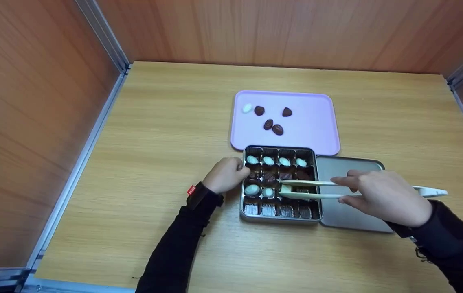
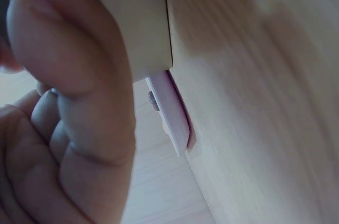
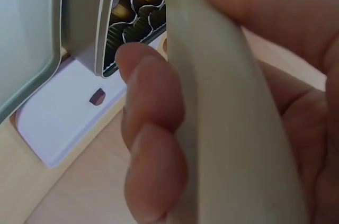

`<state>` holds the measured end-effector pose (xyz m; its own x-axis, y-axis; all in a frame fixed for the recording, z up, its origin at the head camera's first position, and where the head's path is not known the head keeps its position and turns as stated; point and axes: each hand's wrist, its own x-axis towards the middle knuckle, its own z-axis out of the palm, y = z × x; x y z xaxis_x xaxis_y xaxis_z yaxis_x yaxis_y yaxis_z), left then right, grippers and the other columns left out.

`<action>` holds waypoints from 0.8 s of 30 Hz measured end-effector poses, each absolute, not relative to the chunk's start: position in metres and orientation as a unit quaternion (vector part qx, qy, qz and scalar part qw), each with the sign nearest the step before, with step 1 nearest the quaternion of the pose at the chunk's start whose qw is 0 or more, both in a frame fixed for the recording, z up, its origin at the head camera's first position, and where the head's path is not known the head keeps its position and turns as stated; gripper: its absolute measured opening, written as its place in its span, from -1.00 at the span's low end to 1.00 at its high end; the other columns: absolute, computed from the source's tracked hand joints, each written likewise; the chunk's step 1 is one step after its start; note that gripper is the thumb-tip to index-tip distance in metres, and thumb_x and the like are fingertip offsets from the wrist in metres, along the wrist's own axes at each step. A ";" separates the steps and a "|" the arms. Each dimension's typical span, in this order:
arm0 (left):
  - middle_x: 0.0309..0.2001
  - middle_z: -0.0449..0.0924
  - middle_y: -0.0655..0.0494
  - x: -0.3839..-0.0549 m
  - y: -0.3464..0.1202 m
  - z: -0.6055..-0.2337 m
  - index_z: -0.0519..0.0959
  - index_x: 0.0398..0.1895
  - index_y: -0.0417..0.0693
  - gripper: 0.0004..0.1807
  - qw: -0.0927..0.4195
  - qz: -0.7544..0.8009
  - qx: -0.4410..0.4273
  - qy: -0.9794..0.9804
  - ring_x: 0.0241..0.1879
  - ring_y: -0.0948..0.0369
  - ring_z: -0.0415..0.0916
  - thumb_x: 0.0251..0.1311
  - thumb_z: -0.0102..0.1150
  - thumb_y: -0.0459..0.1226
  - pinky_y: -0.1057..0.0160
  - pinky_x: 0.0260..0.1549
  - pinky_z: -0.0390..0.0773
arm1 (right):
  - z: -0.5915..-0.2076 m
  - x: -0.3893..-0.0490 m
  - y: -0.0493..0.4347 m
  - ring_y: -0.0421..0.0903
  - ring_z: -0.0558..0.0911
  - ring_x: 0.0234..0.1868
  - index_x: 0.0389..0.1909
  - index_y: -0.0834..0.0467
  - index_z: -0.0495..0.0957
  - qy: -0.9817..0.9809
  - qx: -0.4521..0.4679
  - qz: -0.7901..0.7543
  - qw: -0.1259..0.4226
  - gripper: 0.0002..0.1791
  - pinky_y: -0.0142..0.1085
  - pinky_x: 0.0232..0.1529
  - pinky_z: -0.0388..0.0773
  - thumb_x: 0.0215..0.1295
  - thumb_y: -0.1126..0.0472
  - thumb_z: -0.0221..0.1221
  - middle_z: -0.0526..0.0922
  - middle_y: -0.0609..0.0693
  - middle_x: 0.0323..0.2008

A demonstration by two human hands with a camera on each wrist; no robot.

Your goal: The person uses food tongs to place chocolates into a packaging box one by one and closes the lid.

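My right hand (image 1: 382, 195) pinches pale plastic tongs (image 1: 329, 196) between thumb and fingers. The tong tips reach into the third row of a divided metal tin (image 1: 280, 220), on either side of a pale green piece (image 1: 286, 188). My left hand (image 1: 226, 176) grips the tin's left rim, its fingertips over the edge; in the left wrist view curled fingers (image 2: 90, 75) lie against the tin's side. Pale green oval candies (image 1: 268, 160) fill the far row, dark chocolates (image 1: 269, 175) the second. Two pale candies (image 1: 252, 190) sit at the left of the third row. The near row shows shiny bare compartments.
Beyond the tin lies a lilac tray (image 1: 312, 118) with several dark chocolates (image 1: 277, 129) and one white candy (image 1: 247, 108). The tin's grey lid (image 1: 353, 219) lies flat to the right, under my right hand. Wooden panels (image 1: 255, 32) wall the table's back and sides.
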<state>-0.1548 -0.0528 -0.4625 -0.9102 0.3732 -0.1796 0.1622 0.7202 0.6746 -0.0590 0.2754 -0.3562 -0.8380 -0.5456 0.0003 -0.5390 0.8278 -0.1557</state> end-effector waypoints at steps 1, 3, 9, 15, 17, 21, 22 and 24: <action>-0.65 0.15 0.26 -0.155 -0.053 -0.463 0.18 -0.72 0.08 -0.67 0.154 0.345 0.146 0.914 -0.62 0.25 0.16 0.15 -0.01 -0.17 0.30 -0.55 0.18 | -0.356 -0.059 0.275 -0.42 0.26 -0.67 -0.02 0.08 0.68 0.956 -0.281 -0.075 0.027 -0.58 -0.47 -0.68 0.20 0.05 0.10 0.40 0.53 -0.19 -0.47; -0.65 0.16 0.26 -0.154 -0.053 -0.463 0.19 -0.72 0.08 -0.67 0.155 0.346 0.145 0.914 -0.62 0.25 0.17 0.15 -0.01 -0.16 0.30 -0.55 0.19 | -0.355 -0.059 0.275 -0.42 0.32 -0.65 -0.01 0.08 0.68 0.957 -0.278 -0.076 0.034 -0.58 -0.47 -0.67 0.23 0.05 0.09 0.40 0.57 -0.16 -0.45; -0.65 0.17 0.26 -0.154 -0.052 -0.461 0.19 -0.72 0.08 -0.65 0.159 0.346 0.140 0.914 -0.62 0.25 0.18 0.17 0.00 -0.15 0.30 -0.56 0.20 | -0.352 -0.064 0.274 -0.40 0.32 -0.65 0.00 0.07 0.68 0.958 -0.267 -0.079 0.064 -0.59 -0.47 -0.66 0.24 0.09 0.08 0.39 0.61 -0.14 -0.41; -0.65 0.17 0.25 -0.154 -0.052 -0.461 0.20 -0.72 0.08 -0.65 0.164 0.348 0.135 0.913 -0.61 0.25 0.19 0.18 0.00 -0.15 0.30 -0.55 0.21 | -0.344 -0.081 0.268 -0.36 0.34 -0.62 0.02 0.11 0.67 0.954 -0.260 -0.112 0.099 -0.61 -0.45 -0.63 0.28 0.17 0.07 0.33 0.69 -0.09 -0.35; -0.65 0.18 0.25 -0.153 -0.052 -0.461 0.21 -0.71 0.08 -0.66 0.164 0.349 0.137 0.913 -0.61 0.25 0.20 0.18 0.01 -0.15 0.29 -0.55 0.21 | -0.341 -0.090 0.263 -0.33 0.37 -0.59 0.05 0.14 0.64 0.952 -0.257 -0.129 0.106 -0.59 -0.43 -0.60 0.32 0.21 0.08 0.30 0.69 -0.06 -0.32; -0.64 0.18 0.26 -0.152 -0.052 -0.461 0.21 -0.71 0.09 -0.66 0.160 0.346 0.141 0.914 -0.61 0.25 0.20 0.18 0.00 -0.15 0.30 -0.55 0.21 | -0.341 -0.114 0.249 -0.21 0.51 -0.49 0.15 0.22 0.56 0.950 -0.252 -0.162 0.094 -0.54 -0.27 -0.45 0.49 0.29 0.07 0.23 0.72 0.07 -0.24; -0.64 0.18 0.26 -0.152 -0.052 -0.461 0.21 -0.71 0.09 -0.66 0.159 0.345 0.142 0.914 -0.61 0.25 0.20 0.18 0.00 -0.15 0.30 -0.55 0.21 | -0.342 -0.122 0.244 -0.16 0.54 -0.45 0.17 0.24 0.54 0.951 -0.246 -0.166 0.089 -0.52 -0.21 -0.40 0.52 0.31 0.07 0.21 0.72 0.10 -0.20; -0.65 0.19 0.26 -0.151 -0.052 -0.461 0.21 -0.71 0.09 -0.66 0.157 0.342 0.143 0.915 -0.61 0.26 0.20 0.17 0.00 -0.14 0.30 -0.56 0.20 | -0.349 -0.139 0.235 -0.10 0.57 -0.41 0.17 0.28 0.52 0.953 -0.240 -0.169 0.072 -0.51 -0.14 -0.34 0.54 0.32 0.08 0.20 0.71 0.14 -0.20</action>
